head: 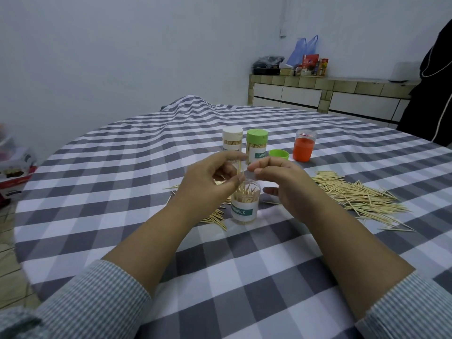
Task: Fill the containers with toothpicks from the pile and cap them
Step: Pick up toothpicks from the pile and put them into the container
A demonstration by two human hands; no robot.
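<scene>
Table: a round table point(102, 167) under a grey-and-white checked cloth fills the view, the cloth rucked into a ridge at the far side.
Sideboard: a tiled counter point(318, 86) stands against the far wall, carrying a blue plastic bag point(303, 48) and small cartons.
Pile: loose toothpicks point(354, 194) lie fanned over the cloth to the right of the hands; a smaller scatter point(215, 217) lies at the left of the open container.
Left hand: the left hand point(210, 184) hovers above the open container, thumb and forefinger pinching a few toothpicks point(240, 167) held nearly upright over its mouth.
Right hand: the right hand point(291, 182) is raised just beside the left, its curled fingertips meeting the same toothpicks; whether it truly grasps them cannot be told from here.
Open container: a clear jar point(244, 204) labelled TOOTHPICK stands uncapped between the wrists, toothpicks bristling inside.
Orange container: an orange jar point(304, 148) with a clear top stands farthest right in the back row.
Capped jars: a white-lidded jar point(232, 140) and a green-lidded jar point(256, 144), both holding toothpicks, stand side by side behind the hands.
Loose cap: a green cap point(278, 154) lies on the cloth between the green-lidded jar and the orange jar.
</scene>
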